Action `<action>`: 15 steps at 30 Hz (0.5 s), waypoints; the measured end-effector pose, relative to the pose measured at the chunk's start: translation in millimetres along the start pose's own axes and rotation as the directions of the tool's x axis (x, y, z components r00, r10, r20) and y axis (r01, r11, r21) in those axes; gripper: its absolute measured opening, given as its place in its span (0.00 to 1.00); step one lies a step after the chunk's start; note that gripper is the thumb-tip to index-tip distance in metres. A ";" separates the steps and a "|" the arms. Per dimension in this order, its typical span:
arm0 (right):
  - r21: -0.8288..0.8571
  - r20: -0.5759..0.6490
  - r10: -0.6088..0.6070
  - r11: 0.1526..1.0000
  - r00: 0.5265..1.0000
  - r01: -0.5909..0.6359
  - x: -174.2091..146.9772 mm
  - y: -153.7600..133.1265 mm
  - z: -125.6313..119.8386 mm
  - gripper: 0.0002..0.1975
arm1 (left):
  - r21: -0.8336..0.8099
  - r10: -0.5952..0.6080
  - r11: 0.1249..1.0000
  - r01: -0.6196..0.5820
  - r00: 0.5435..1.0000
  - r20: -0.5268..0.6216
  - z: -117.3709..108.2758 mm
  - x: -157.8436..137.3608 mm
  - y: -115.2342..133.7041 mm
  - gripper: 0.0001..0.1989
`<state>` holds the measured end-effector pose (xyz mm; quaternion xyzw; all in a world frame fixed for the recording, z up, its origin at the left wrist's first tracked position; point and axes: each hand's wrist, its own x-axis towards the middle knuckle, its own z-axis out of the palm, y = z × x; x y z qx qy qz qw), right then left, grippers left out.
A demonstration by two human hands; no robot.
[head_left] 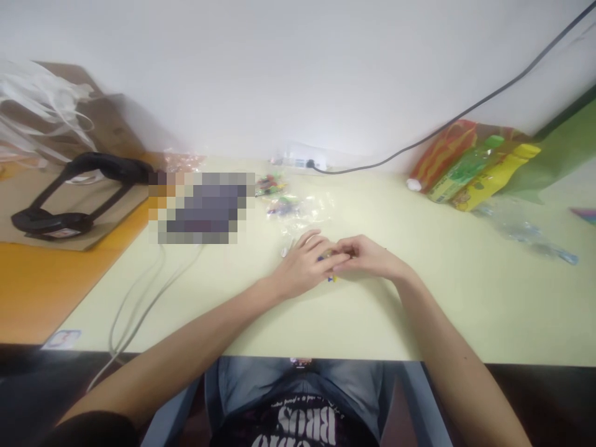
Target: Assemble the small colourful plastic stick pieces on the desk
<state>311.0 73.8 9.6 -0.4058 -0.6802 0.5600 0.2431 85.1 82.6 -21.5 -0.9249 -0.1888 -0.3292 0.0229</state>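
Observation:
Above the middle of the pale table, my left hand (303, 266) and my right hand (365, 256) meet fingertip to fingertip. Between them is a small blue and yellow piece (321, 257), mostly covered by fingers. My left thumb and index finger close on it, with the other fingers a little spread. My right hand is bent inward in a pinch at the same piece. Just below the fingers shows another blue and yellow bit (332, 279); whether it joins the held piece I cannot tell. Clear plastic bags (298, 208) with small coloured pieces lie beyond my hands.
A blurred-out dark device (205, 208) with pale cables (139, 316) is at left. A black frame-like object (79, 192) rests on cardboard. At right stand a green bottle (470, 167) and a yellow bottle (496, 177), near crumpled plastic (521, 226). A dark cable (419, 144) crosses the wall.

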 end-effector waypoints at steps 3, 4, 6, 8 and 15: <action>0.048 -0.013 -0.020 0.999 1.000 0.021 5.2 3.2 7.2 0.16 | 0.007 -0.007 1.000 0.007 1.000 -0.027 -0.8 0.2 -0.3 0.10; 0.057 -0.017 -0.025 0.998 1.000 0.026 5.3 2.9 7.4 0.16 | -0.003 -0.010 1.000 0.010 0.999 -0.037 -1.6 0.0 -0.7 0.08; 0.054 -0.026 -0.028 0.998 0.999 0.029 2.2 0.5 3.7 0.17 | -0.030 -0.018 0.999 0.016 0.998 -0.059 -3.3 -1.2 -2.4 0.06; 0.001 -0.068 -0.023 1.000 0.997 0.023 -5.2 -2.5 -4.8 0.18 | -0.064 -0.036 0.997 0.031 0.996 -0.078 -4.9 -3.7 -5.1 0.06; -0.385 -0.494 0.018 0.892 0.870 -0.236 -47.6 8.7 -34.7 0.20 | -0.340 -0.185 0.933 0.122 0.970 -0.160 -7.3 -7.4 -14.0 0.07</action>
